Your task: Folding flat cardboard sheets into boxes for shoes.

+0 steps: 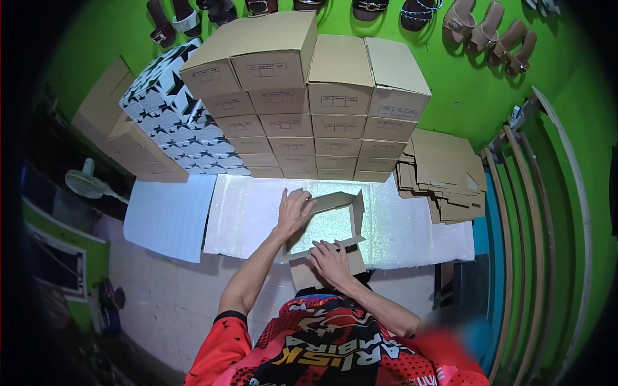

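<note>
Brown cardboard forms the half-raised carton [357,213], located at the front edge of the table [412,241], left of that edge's midpoint. Its front flap [308,273] projects past the edge toward the wearer.

Left hand [294,211]: fingers bent over the carton's left rear corner. Right hand [330,261]: fingers laid across the front wall. Both touch the board; whether either is clamped on it cannot be told.

The step in hand appears to be squaring the walls. Recommended method:
1. Brace the rear corner with the left hand.
2. Press along each crease, not mid-panel, to avoid buckling.
3. Align the corner tabs before applying firm pressure.
4. Support the overhanging flap so that it does not drag the carton off the table.

Limits of view: the thumbs' contact is unclear, and the right hand covers part of the front wall. The bright interior resembles the table cover, so a floor panel cannot be confirmed. The wearer's torso [322,341] is cut off below.
</note>
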Available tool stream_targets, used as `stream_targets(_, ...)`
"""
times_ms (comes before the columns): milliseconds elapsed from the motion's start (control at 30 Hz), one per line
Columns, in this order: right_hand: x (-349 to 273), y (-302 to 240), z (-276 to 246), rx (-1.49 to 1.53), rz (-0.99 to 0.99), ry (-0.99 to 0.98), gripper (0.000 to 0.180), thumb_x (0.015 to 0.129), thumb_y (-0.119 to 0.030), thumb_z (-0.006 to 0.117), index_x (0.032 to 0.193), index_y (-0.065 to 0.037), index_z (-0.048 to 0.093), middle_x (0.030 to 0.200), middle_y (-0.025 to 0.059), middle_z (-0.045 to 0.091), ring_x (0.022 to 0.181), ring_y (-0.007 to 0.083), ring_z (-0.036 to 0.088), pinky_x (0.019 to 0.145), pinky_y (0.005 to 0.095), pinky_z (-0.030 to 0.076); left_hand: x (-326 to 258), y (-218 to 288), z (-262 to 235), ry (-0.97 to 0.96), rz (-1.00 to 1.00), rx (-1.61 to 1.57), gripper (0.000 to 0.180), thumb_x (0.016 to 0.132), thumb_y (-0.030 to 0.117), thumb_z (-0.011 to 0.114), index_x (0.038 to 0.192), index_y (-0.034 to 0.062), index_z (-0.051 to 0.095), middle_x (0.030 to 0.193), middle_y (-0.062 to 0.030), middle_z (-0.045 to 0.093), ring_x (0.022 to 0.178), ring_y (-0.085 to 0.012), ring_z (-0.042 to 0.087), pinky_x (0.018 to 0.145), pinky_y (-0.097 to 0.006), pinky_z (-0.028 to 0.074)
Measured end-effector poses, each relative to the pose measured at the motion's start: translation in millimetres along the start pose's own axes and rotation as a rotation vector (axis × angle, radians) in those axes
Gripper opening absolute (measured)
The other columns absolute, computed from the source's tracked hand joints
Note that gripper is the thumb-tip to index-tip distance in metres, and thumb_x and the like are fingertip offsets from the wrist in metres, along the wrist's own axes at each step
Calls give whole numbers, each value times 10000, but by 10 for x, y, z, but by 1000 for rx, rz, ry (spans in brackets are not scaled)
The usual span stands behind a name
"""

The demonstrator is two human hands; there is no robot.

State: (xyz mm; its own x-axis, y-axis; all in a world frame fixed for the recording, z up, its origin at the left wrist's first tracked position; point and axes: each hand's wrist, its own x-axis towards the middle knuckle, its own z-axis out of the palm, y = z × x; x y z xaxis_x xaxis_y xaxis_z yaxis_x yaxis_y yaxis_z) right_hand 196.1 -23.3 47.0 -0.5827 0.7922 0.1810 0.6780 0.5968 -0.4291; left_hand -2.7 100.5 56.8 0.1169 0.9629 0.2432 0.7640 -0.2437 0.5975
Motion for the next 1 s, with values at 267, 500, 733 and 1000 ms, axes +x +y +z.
stream_targets(267,-281,-104,156,-210,-23,-166,658,1039,-617,471,1602,-276,458,1680,132,379,1510,473,359,1102,826,239,-26,-212,-147,-42,52,313,375,1057,322,576,1394,159,594,1292,-121,685,1312,-343,593,1187,-693,279)
stream_targets(500,9,338,88,-153,-144,-31,619,999,-660,530,1378,-191,672,1262,123,677,1166,301,617,1006,561,422,-82,-308,-223,-91,192,772,686,1075,470,476,1681,225,267,1759,-32,210,1618,-250,189,1254,-674,144)
stream_targets(733,-68,307,191,-117,-38,-78,647,983,-691,530,1375,-190,653,1073,114,644,1037,273,606,947,497,411,-502,-585,-27,-101,-238,625,698,1094,435,424,1694,147,213,1765,-101,175,1629,-306,148,1254,-695,13)
stream_targets(1000,15,270,311,-146,82,-128,617,925,-701,601,1195,-157,708,1075,93,652,1041,274,612,900,475,412,-709,-253,376,62,-186,287,601,1091,393,476,1660,245,350,1749,-140,219,1609,-366,198,1261,-684,71)
